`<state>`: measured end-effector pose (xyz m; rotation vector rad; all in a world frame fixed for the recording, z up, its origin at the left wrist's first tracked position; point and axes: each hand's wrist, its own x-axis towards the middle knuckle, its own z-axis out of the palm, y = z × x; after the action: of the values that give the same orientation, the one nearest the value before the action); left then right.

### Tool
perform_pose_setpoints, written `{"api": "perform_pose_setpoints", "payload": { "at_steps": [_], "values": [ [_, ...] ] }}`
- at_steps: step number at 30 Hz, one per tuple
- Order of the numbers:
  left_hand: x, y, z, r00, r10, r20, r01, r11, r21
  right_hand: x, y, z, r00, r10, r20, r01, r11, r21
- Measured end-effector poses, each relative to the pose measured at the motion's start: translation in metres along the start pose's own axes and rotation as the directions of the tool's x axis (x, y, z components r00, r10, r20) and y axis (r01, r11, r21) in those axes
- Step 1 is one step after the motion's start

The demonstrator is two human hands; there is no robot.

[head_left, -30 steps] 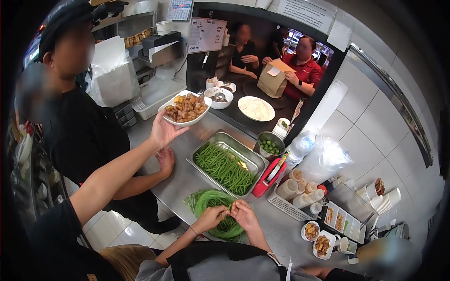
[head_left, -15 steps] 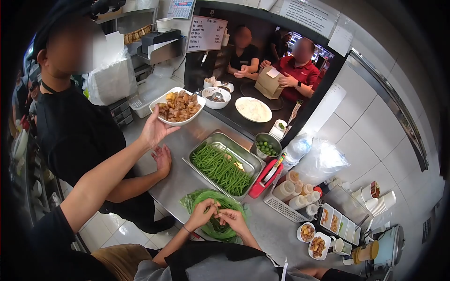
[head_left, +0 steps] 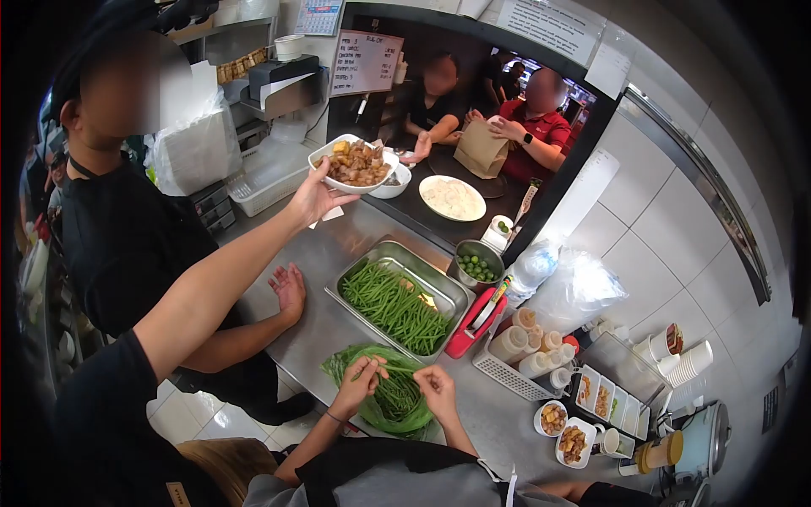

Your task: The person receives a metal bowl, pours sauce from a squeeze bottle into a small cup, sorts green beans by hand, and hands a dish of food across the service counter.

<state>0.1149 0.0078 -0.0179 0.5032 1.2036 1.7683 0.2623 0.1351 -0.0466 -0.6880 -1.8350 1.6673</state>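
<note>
My left hand (head_left: 358, 387) is closed, pinching a green bean (head_left: 399, 369) that stretches toward my right hand (head_left: 437, 392). The right fingers are pinched at the bean's other end. Both hands are over an open green plastic bag (head_left: 342, 362) with more green beans (head_left: 395, 397) inside. Just beyond the bag is a steel tray (head_left: 463, 297) holding a heap of trimmed-looking green beans (head_left: 393, 304).
A co-worker's arm (head_left: 211, 270) reaches across from the left with a white bowl of diced meat (head_left: 355, 165). Another co-worker's hand (head_left: 289, 291) is by the counter edge. On the right are a pot of small green citrus (head_left: 476, 267), red-handled tool (head_left: 477, 324) and sauce bottles (head_left: 511, 342).
My hands have moved apart, with the bean now stretched between them. The co-worker's bowl has gone forward and right, toward the serving window, where another person's hand reaches out.
</note>
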Motion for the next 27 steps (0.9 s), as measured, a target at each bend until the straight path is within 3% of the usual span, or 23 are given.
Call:
{"api": "perform_pose_setpoints", "payload": {
  "at_steps": [1, 2, 3, 6, 8, 9, 10, 11, 12, 13, 15, 16, 18, 19, 22, 23, 25, 26, 27],
  "values": [
    [0.001, 0.000, 0.001, 1.000, -0.001, 0.008, 0.001, 1.000, 0.003, 0.001, -0.009, 0.004, 0.987, -0.095, -0.128, 0.099, 0.995, 0.023],
    [0.002, -0.002, 0.002, 0.998, -0.052, 0.020, 0.055, 0.985, -0.163, 0.001, -0.019, 0.009, 0.982, -0.052, -0.179, 0.083, 0.982, 0.170],
    [0.003, -0.005, 0.002, 0.993, -0.106, 0.041, 0.114, 0.940, -0.322, 0.002, -0.025, 0.011, 0.980, -0.052, -0.191, 0.086, 0.982, 0.171],
    [0.010, -0.006, -0.010, 0.984, -0.176, -0.022, 0.147, 0.881, -0.450, 0.004, -0.030, 0.007, 0.948, -0.032, -0.318, 0.144, 0.931, 0.336],
    [0.013, -0.009, -0.017, 0.976, -0.218, 0.030, 0.199, 0.816, -0.543, 0.005, -0.020, -0.001, 0.991, -0.008, -0.136, 0.026, 0.991, 0.132],
    [0.013, -0.012, -0.020, 0.964, -0.254, 0.077, 0.244, 0.736, -0.631, 0.005, -0.012, -0.002, 0.990, -0.007, -0.141, 0.026, 0.991, 0.133],
    [0.016, -0.019, -0.024, 0.964, -0.255, 0.080, 0.248, 0.737, -0.629, 0.006, -0.002, -0.001, 0.992, -0.111, 0.052, 0.115, 0.991, -0.069],
    [0.021, -0.027, -0.027, 0.950, -0.186, 0.250, 0.309, 0.659, -0.685, 0.006, 0.007, 0.001, 0.951, -0.170, 0.258, 0.235, 0.940, -0.246],
    [0.022, -0.031, -0.028, 0.909, -0.093, 0.407, 0.382, 0.578, -0.721, 0.005, 0.012, 0.004, 0.924, -0.121, 0.363, 0.293, 0.834, -0.468],
    [0.021, -0.035, -0.029, 0.907, -0.095, 0.410, 0.386, 0.579, -0.718, 0.000, 0.016, 0.008, 0.925, -0.123, 0.358, 0.292, 0.834, -0.468],
    [0.024, -0.038, -0.029, 0.889, -0.073, 0.453, 0.408, 0.576, -0.708, -0.009, 0.022, 0.018, 0.883, -0.162, 0.441, 0.457, 0.514, -0.726],
    [0.020, -0.026, -0.021, 0.884, -0.076, 0.461, 0.416, 0.579, -0.702, -0.011, 0.024, 0.023, 0.884, -0.127, 0.450, 0.442, 0.543, -0.714],
    [0.010, -0.011, -0.005, 0.949, -0.307, 0.066, 0.298, 0.815, -0.497, -0.012, 0.019, 0.029, 0.896, -0.110, 0.431, 0.415, 0.551, -0.724],
    [0.011, -0.010, -0.004, 0.947, -0.312, 0.076, 0.308, 0.815, -0.490, -0.014, 0.014, 0.031, 0.902, -0.088, 0.422, 0.395, 0.561, -0.728],
    [0.008, -0.011, -0.005, 0.980, -0.183, 0.074, 0.195, 0.960, -0.202, -0.009, 0.017, 0.033, 0.924, -0.130, 0.361, 0.364, 0.594, -0.717],
    [0.008, -0.012, -0.007, 0.979, -0.187, 0.077, 0.199, 0.960, -0.199, -0.008, 0.019, 0.034, 0.933, -0.136, 0.332, 0.344, 0.606, -0.717],
    [0.010, -0.014, -0.010, 0.994, -0.036, 0.107, -0.001, 0.947, 0.322, -0.007, 0.022, 0.033, 0.952, -0.083, 0.294, 0.278, 0.637, -0.719],
    [0.013, -0.019, -0.009, 0.968, 0.202, 0.149, -0.244, 0.893, 0.378, -0.006, 0.021, 0.032, 0.965, -0.030, 0.260, 0.214, 0.661, -0.719],
    [0.010, -0.016, -0.009, 0.968, 0.204, 0.145, -0.245, 0.893, 0.378, -0.005, 0.021, 0.032, 0.964, -0.031, 0.265, 0.218, 0.661, -0.718]
  ]
}}
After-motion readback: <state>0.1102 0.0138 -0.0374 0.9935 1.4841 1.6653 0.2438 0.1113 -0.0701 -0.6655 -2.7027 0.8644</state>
